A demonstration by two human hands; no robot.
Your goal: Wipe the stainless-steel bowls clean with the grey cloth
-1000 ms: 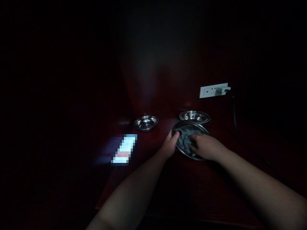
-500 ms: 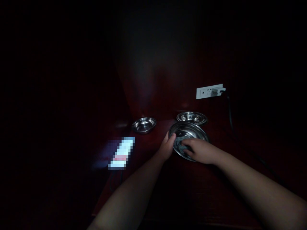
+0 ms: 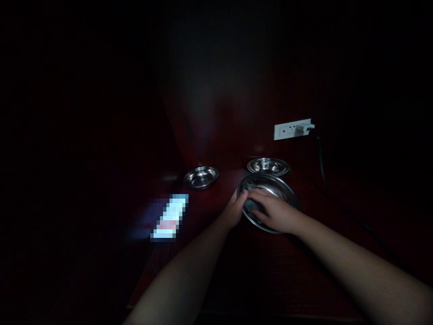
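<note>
A shiny steel bowl (image 3: 287, 194) is tilted toward me near the middle of the table. My left hand (image 3: 234, 210) grips its left rim, thumb over the edge and fingers hidden behind. Inside the bowl, my right hand (image 3: 275, 212) presses a greyish patterned cloth (image 3: 251, 206) against the inner left side. Its fingers are bent over the cloth, which they partly cover. Just behind stands another steel dish (image 3: 269, 167), possibly stacked. A smaller steel bowl (image 3: 202, 178) sits apart at the left.
A bright pixelated screen (image 3: 171, 219), like a phone, lies at the table's left edge with thin cables below it. On the back wall is a white socket plate (image 3: 286, 130) with a plug; its dark cord (image 3: 321, 162) runs down to the right. Surroundings are very dark.
My right hand has slid left and slightly up inside the bowl with the cloth, closer to my left thumb. My left hand keeps its hold on the rim. The view has shifted slightly.
</note>
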